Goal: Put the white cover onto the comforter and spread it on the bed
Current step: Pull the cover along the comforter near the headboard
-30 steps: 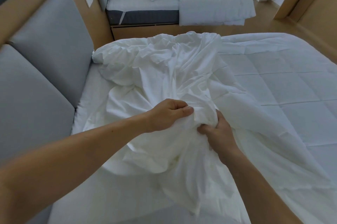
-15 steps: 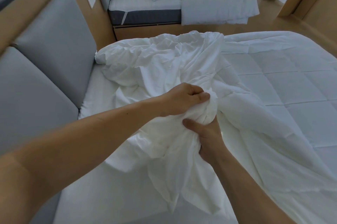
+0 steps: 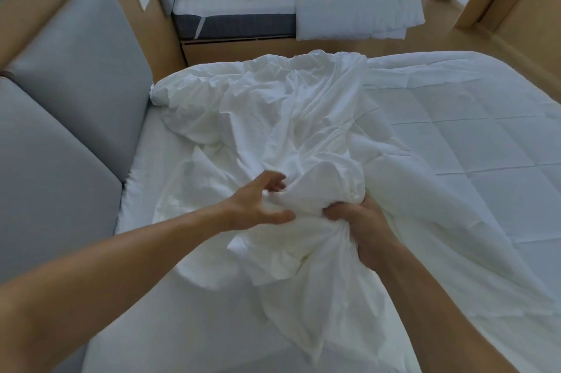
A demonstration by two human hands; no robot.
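My right hand [image 3: 367,233] grips the bunched cover [image 3: 273,117] on the bed [image 3: 182,327]; left hand [image 3: 255,205] just touches it, fingers spread wide.

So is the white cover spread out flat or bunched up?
Bunched up. The white cover lies crumpled in wrinkles on the bed, and the right hand grips a gathered wad of it.
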